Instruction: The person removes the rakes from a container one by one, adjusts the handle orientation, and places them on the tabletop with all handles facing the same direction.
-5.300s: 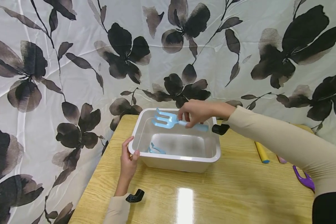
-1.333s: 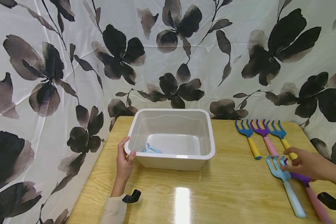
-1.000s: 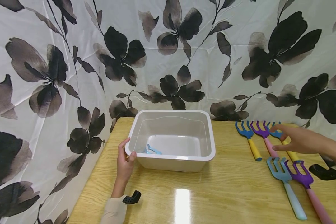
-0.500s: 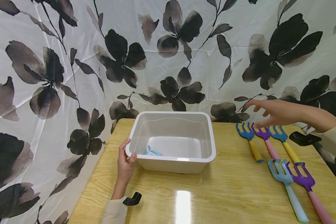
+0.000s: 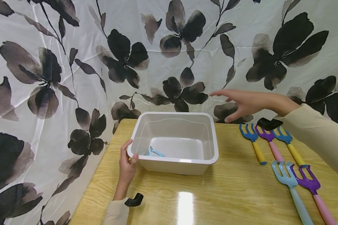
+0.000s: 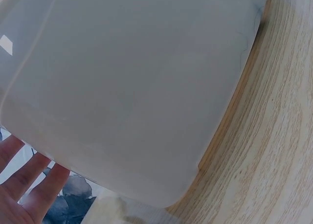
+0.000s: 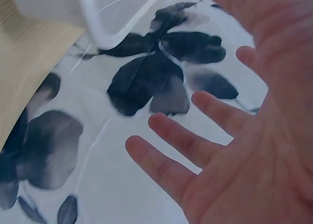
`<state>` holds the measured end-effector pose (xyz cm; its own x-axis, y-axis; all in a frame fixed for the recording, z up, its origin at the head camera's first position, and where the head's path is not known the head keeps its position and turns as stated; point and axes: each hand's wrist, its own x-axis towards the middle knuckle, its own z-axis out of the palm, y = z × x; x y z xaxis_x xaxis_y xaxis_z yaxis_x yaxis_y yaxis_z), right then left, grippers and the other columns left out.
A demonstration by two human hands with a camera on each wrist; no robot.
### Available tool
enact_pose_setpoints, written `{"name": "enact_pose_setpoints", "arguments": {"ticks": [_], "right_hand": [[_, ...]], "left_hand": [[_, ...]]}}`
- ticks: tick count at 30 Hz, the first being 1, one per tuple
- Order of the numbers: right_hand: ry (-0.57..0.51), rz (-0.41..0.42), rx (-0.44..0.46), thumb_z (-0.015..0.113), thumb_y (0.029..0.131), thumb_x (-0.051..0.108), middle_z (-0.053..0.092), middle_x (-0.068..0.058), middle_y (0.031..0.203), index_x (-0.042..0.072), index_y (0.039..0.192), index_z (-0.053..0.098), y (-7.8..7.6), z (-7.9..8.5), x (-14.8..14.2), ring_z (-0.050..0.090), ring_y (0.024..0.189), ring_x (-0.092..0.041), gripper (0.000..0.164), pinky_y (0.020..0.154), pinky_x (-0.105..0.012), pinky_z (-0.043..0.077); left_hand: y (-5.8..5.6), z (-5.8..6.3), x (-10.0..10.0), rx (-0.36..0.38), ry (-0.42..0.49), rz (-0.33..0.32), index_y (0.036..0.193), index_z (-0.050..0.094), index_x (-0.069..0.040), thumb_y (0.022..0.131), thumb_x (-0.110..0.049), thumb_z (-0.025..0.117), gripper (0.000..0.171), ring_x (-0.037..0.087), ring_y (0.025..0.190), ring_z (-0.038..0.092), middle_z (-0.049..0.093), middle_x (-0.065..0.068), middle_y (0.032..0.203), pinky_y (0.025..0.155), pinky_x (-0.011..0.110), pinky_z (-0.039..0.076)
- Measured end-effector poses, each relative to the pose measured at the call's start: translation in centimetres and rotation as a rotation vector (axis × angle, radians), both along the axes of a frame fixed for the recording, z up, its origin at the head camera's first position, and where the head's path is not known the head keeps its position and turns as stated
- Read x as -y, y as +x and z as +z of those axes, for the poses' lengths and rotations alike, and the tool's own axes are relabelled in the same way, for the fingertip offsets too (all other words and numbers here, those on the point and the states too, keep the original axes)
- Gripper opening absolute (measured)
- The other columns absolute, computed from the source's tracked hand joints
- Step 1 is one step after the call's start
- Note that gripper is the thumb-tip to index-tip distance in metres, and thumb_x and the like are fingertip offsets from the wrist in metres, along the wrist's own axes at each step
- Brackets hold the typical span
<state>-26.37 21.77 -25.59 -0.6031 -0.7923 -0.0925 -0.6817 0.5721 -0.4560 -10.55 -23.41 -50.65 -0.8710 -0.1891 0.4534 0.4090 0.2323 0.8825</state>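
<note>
My left hand [image 5: 127,168] grips the front left corner of a white plastic tub [image 5: 173,165], thumb at the front and fingers along the side; the left wrist view shows those fingers [image 6: 36,185] against the tub wall. My right hand [image 5: 249,101] hovers right of the tub, above its rim, fingers spread and holding nothing; its bare palm [image 7: 244,185] fills the right wrist view. In the tub's front left corner lies a light blue pronged piece [image 5: 157,152], partly hidden by the front wall.
Toy-like garden hand forks lie on the wooden table [image 5: 231,193] at the right: two blue ones with yellow handles [image 5: 259,153], two purple ones with pink handles [image 5: 324,207], and a light blue one [image 5: 298,200]. A floral curtain [image 5: 81,25] hangs behind.
Over five seconds ago my right hand held a light blue hand fork over the tub; that fork now lies at the right. Lately my right hand has moved left, empty. My left hand stays.
</note>
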Motion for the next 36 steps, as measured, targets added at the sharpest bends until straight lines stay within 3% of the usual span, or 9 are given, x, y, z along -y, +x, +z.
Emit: {"name": "enact_pose_setpoints", "arguments": {"ticks": [10, 17, 21, 26, 31, 36], "right_hand": [[0.067, 0.084, 0.162, 0.089, 0.081, 0.026, 0.022, -0.014, 0.166, 0.027, 0.162, 0.021, -1.8, 0.5, 6.8, 0.044, 0.137, -0.046, 0.105, 0.102, -0.061, 0.048], [0.131, 0.157, 0.302, 0.085, 0.085, 0.022, 0.025, -0.007, 0.165, 0.036, 0.161, 0.018, -2.9, -0.6, 11.9, 0.047, 0.137, -0.039, 0.103, 0.100, -0.052, 0.052], [0.165, 0.210, 0.358, 0.085, 0.085, 0.019, 0.028, -0.010, 0.163, 0.037, 0.161, 0.018, -3.3, -2.2, 14.3, 0.050, 0.134, -0.040, 0.103, 0.099, -0.047, 0.053], [0.240, 0.227, 0.406, 0.085, 0.084, 0.020, 0.031, -0.010, 0.162, 0.037, 0.161, 0.021, -4.1, -4.9, 16.7, 0.052, 0.132, -0.040, 0.101, 0.100, -0.048, 0.052], [0.298, 0.245, 0.479, 0.084, 0.085, 0.017, 0.032, -0.015, 0.161, 0.033, 0.161, 0.021, -4.6, -7.9, 18.7, 0.058, 0.123, -0.035, 0.099, 0.099, -0.046, 0.052], [0.343, 0.211, 0.577, 0.086, 0.083, 0.015, 0.038, -0.015, 0.158, 0.033, 0.156, 0.027, -4.5, -11.0, 20.5, 0.054, 0.129, -0.034, 0.096, 0.096, -0.059, 0.052]], "left_hand": [[0.1, 0.0, 0.3, -0.004, 0.000, 0.002, 0.153, 0.039, -0.013, 0.095, -0.006, 0.057, 0.061, 0.048, 0.120, 0.054, 0.051, 0.022, 0.147, 0.086, 0.025, 0.055], [0.1, 0.0, 0.4, 0.003, -0.009, 0.014, 0.153, 0.039, -0.014, 0.096, -0.007, 0.058, 0.061, 0.029, 0.120, 0.058, 0.051, 0.018, 0.149, 0.085, 0.025, 0.055], [0.0, 0.0, 0.4, 0.009, -0.022, 0.013, 0.154, 0.038, -0.012, 0.095, -0.005, 0.057, 0.062, 0.023, 0.120, 0.058, 0.050, 0.019, 0.150, 0.085, 0.027, 0.056], [-0.1, 0.3, 0.3, -0.007, -0.017, 0.010, 0.154, 0.038, -0.011, 0.095, -0.003, 0.056, 0.062, 0.028, 0.120, 0.058, 0.051, 0.022, 0.148, 0.083, 0.027, 0.056], [-0.4, 0.2, 0.3, -0.021, 0.004, -0.009, 0.153, 0.038, -0.010, 0.095, -0.005, 0.056, 0.060, 0.021, 0.119, 0.059, 0.050, 0.023, 0.147, 0.082, 0.025, 0.056], [-0.4, -0.1, 0.1, -0.025, 0.010, -0.013, 0.153, 0.038, -0.010, 0.096, -0.007, 0.056, 0.060, 0.027, 0.121, 0.058, 0.049, 0.023, 0.148, 0.082, 0.025, 0.057]]}}
